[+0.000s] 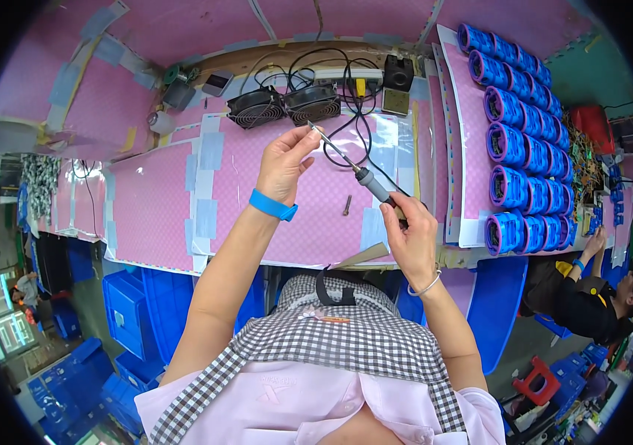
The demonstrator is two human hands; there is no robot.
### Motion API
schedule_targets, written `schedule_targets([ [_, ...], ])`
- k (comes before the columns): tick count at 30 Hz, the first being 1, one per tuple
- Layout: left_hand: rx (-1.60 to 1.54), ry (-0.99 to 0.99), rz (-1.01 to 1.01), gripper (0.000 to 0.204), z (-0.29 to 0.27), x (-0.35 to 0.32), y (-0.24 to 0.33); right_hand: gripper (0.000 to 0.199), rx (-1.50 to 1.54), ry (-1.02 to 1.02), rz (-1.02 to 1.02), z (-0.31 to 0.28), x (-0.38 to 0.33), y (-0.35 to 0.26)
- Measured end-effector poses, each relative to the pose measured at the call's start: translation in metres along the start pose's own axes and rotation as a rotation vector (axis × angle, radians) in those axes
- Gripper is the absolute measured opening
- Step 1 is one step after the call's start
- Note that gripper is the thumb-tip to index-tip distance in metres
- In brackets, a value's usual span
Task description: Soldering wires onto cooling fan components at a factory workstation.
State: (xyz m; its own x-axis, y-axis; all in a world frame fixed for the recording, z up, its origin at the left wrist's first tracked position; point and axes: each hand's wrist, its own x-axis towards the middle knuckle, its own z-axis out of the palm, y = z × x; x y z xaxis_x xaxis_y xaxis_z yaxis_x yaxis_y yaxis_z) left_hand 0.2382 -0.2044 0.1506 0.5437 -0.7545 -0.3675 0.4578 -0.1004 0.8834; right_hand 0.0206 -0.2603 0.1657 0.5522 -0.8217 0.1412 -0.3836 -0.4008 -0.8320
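Right fingers (408,204) grip soldering iron (373,185); left fingers (305,144) bunched at its tip, hold unclear.
Advisable: confirm cold, keep right fingers steady.

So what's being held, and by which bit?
The right hand holds a soldering iron by the rear of its handle. The left hand is at its tip; whether it grips there can't be told.

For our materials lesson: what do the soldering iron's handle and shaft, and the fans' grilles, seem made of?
Handle: probably matte plastic or rubber, dull grey. Shaft: likely smooth metal, silvery and shiny. Fan grilles: perhaps metal wire, given thin rings; finish unclear.
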Motion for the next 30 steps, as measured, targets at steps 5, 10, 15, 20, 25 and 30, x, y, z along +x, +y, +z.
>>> schedule_targets([
  [5,0.034,-0.005,-0.037,0.019,-0.008,0.001,0.001,0.022,0.013,-0.017,0.021,0.0,-0.002,-0.001],
  [10,0.028,-0.053,-0.08,0.019,-0.011,0.002,0.001,0.022,0.002,0.009,-0.022,0.0,-0.003,0.0],
  [15,-0.232,-0.119,-0.206,0.016,-0.005,-0.002,-0.002,0.022,0.032,-0.001,0.018,-0.001,-0.005,0.001],
  [20,-0.095,-0.091,-0.131,0.017,-0.003,-0.003,-0.01,0.023,0.001,0.034,-0.006,-0.004,-0.009,0.001],
  [25,0.061,-0.13,-0.043,0.019,0.006,-0.007,-0.017,0.024,0.065,-0.023,0.038,-0.009,-0.011,0.014],
  [30,0.07,-0.191,0.112,0.02,0.031,-0.019,-0.02,0.027,0.492,-0.12,0.352,-0.009,-0.024,0.048],
])
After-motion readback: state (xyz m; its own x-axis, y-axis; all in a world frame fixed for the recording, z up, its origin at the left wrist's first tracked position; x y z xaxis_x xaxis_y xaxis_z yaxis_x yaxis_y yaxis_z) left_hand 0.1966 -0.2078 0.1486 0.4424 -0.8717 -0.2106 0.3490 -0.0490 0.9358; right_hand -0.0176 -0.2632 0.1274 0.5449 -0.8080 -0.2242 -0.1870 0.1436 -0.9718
